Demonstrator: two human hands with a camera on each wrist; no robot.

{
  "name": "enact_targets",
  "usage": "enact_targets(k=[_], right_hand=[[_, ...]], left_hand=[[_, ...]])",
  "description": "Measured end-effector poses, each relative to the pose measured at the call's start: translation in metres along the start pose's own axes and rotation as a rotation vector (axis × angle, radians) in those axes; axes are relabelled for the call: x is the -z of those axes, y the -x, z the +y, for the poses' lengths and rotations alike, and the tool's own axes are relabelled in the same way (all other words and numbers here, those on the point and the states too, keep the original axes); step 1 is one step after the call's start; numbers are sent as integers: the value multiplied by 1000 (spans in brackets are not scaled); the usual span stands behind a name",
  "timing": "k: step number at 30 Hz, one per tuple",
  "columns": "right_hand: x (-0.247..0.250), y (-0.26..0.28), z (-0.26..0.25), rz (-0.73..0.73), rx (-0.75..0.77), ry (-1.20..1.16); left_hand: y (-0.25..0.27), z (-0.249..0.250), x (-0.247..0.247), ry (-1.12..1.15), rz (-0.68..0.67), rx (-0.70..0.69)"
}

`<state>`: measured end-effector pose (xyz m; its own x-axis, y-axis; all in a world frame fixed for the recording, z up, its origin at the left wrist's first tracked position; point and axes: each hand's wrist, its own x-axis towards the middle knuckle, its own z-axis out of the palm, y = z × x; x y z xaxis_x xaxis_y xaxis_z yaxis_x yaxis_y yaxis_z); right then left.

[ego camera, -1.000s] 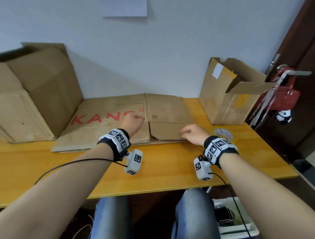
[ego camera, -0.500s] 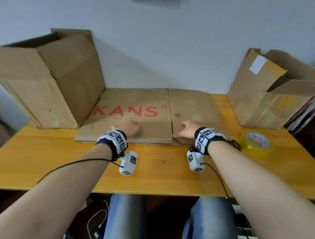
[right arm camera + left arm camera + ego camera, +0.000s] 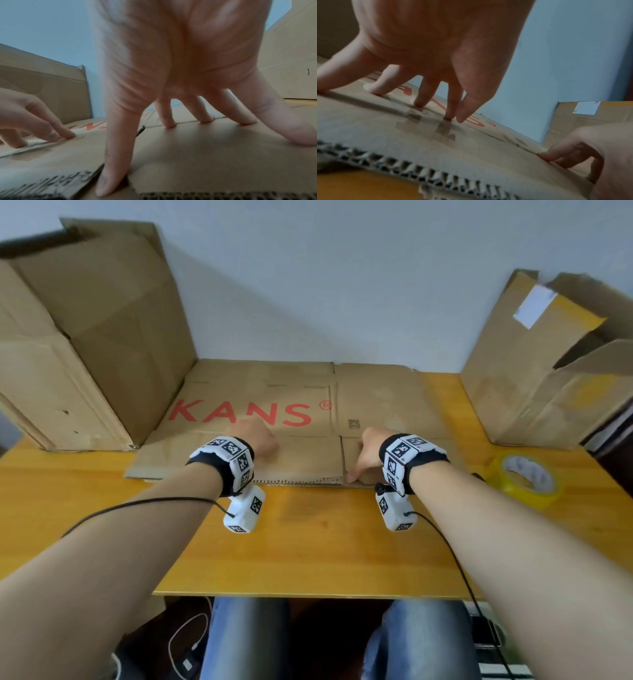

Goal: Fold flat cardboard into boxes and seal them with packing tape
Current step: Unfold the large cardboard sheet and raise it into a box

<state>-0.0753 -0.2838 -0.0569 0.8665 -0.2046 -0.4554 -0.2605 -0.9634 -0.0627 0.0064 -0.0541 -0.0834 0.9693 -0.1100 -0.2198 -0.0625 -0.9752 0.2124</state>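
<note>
1. The flat cardboard [image 3: 267,412] lies unfolded on the table [image 3: 308,542], left of the tape roll [image 3: 524,479].
2. Left hand [image 3: 255,440] and right hand [image 3: 368,453] press it with spread fingers, gripping nothing.
3. Folding and taping remain.

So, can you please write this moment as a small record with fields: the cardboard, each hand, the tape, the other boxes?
flat cardboard: flat cardboard lies on the table, red KANS print up
left hand: left hand presses fingertips on the near left flap
right hand: right hand spread on the near right flap, thumb at the slit
tape roll: tape roll on the table, right of the cardboard, untouched
other boxes: left box and right box stand open
</note>
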Motion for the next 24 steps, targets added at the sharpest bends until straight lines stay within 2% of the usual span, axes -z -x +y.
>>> enact_targets(k=[5,14,17,24], right_hand=[[-2,3,1,18,7,24],[-8,0,4,64,7,11],[-10,0,6,69,5,3],[-12,0,8,79,6,-9]], left_hand=[[3,-1,-8,54,50,12],[21,-8,-12,86,-5,-51],[26,-4,-14,33,-20,-66],[34,-3,-28,-31,-103,-24]])
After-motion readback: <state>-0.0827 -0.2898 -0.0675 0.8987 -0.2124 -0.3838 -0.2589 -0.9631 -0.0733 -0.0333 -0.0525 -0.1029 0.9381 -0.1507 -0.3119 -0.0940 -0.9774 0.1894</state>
